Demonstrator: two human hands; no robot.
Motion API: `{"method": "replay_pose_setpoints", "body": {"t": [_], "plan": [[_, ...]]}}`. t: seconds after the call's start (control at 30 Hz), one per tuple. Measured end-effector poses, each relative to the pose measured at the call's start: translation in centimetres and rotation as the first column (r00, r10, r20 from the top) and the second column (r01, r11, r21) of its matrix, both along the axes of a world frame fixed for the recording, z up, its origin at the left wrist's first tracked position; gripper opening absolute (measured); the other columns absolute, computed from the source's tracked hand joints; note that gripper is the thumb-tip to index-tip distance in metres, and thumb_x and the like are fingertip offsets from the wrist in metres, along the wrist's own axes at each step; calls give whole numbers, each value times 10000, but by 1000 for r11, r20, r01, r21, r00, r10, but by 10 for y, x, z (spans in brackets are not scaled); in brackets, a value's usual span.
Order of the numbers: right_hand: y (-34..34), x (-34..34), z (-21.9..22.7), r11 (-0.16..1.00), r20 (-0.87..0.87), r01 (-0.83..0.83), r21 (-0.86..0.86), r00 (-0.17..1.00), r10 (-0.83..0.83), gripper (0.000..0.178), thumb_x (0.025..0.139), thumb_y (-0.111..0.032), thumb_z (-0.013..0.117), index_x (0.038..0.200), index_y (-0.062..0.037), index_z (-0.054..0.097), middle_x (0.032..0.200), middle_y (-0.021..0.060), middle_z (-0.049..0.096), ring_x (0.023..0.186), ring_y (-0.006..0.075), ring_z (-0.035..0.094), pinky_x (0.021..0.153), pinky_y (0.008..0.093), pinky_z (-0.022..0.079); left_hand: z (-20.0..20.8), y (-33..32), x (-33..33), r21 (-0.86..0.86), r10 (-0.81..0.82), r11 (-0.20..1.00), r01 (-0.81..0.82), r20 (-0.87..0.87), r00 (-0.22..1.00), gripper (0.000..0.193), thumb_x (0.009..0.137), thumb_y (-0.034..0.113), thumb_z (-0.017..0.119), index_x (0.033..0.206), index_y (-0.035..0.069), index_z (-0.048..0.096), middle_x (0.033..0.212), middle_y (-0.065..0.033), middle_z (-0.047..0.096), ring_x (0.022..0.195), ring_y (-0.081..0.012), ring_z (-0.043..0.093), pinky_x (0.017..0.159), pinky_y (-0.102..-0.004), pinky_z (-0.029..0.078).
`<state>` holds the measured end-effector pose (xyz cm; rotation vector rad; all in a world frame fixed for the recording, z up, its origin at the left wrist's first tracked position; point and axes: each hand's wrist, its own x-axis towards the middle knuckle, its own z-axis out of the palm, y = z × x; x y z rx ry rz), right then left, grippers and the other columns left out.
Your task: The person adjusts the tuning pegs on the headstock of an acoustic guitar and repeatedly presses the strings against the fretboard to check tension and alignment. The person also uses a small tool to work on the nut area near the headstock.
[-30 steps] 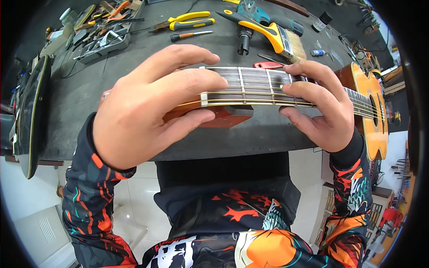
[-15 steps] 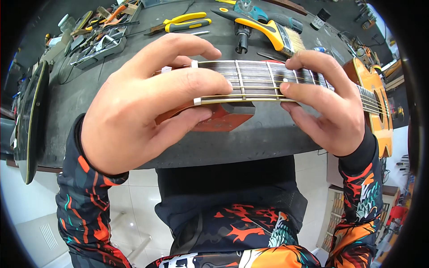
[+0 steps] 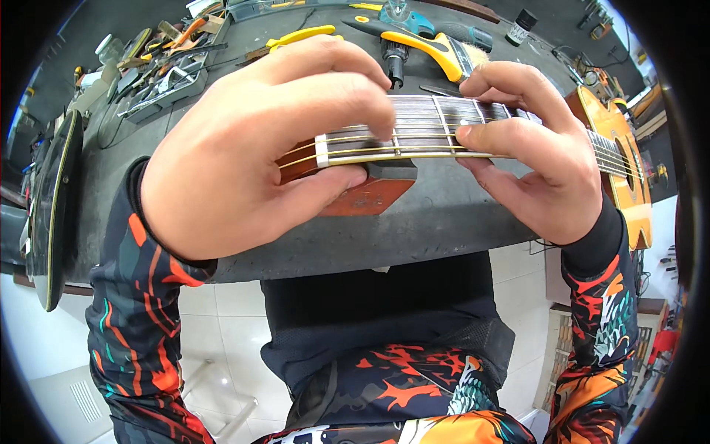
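An acoustic guitar (image 3: 615, 166) lies across the bench, its fretted neck (image 3: 418, 133) pointing left and its body at the right. Under the neck near the nut sits a red block (image 3: 381, 194) with a dark top. My left hand (image 3: 244, 148) curls around the neck at the nut, thumb on the near side by the block. Its index fingertip, blurred, is at the strings near the first fret, and the hand hides most of the headstock. My right hand (image 3: 543, 152) pinches the neck further up, one fingertip on a near string beside a fret, thumb at the near edge.
Beyond the neck lie yellow-handled pliers (image 3: 303, 33), a yellow-and-black brush (image 3: 436, 55) and a teal power tool (image 3: 403, 18). A tray of hand tools (image 3: 166, 92) stands far left, a small black bottle (image 3: 521, 27) far right. A dark rounded panel (image 3: 58, 211) is at the left edge.
My left hand has shifted slightly right and its index finger has curled and lifted from lying across the strings. My right hand has slid slightly left and keeps its grip.
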<state>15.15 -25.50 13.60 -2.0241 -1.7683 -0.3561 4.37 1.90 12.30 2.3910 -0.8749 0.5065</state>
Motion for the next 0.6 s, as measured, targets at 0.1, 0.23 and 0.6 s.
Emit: {"method": "replay_pose_setpoints", "body": {"t": [0.1, 0.23, 0.6], "plan": [[0, 0, 1, 1000, -11, 1, -4, 1000, -1, 404, 681, 117, 813, 1028, -53, 695, 1248, 192, 601, 1051, 326, 678, 899, 396, 576, 0, 2, 0, -2, -29, 1000, 29, -24, 999, 388, 725, -90, 778, 1082, 38, 693, 1291, -204, 625, 1020, -240, 689, 857, -347, 570], [1, -1, 2, 1000, -20, 6, -13, 1000, -6, 393, 680, 118, 812, 1018, -46, 697, 1248, 195, 598, 1050, 322, 677, 900, 395, 576, 0, -2, 1, -70, -2, 998, 3, 18, 1000, 362, 727, -100, 762, 1056, 35, 697, 1319, -218, 602, 1030, -237, 684, 861, -342, 569], [2, -1, 2, 1000, -39, -2, -13, 999, 2, 392, 683, 126, 808, 1020, -40, 700, 1251, 204, 595, 1065, 326, 674, 915, 403, 571, -1, -1, 1, -64, 6, 998, -2, 63, 998, 395, 691, -92, 751, 1061, 29, 683, 1333, -241, 590, 1098, -299, 675, 963, -397, 547]]}}
